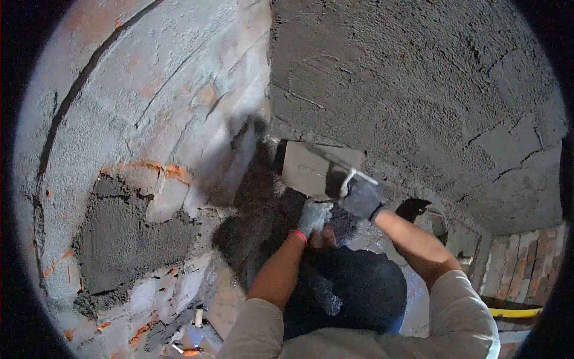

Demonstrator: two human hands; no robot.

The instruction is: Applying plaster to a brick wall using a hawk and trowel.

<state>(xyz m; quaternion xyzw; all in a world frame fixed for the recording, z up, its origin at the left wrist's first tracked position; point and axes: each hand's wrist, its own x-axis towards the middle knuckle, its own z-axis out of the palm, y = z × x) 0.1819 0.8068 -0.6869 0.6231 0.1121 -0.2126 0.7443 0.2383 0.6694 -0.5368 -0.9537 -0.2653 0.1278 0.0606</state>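
My right hand (362,200), in a dark grey glove, is closed on the pale handle of a plastering trowel (342,160). The trowel's thin blade lies across a flat, pale grey rectangular board (304,169) in front of the wall corner. My left hand (315,218) wears a lighter grey glove, with a pink band at the wrist. Its fingers are curled just below the board's lower edge. What they hold, if anything, is hidden.
A dark rough-plastered wall (382,78) meets a pale, patchy wall (173,90). That pale wall has a grey mortar patch (137,239) lower down. A round opening (433,220) lies right of my hands. Small tools (194,335) lie lower left; a yellow curved strip (514,313) is lower right.
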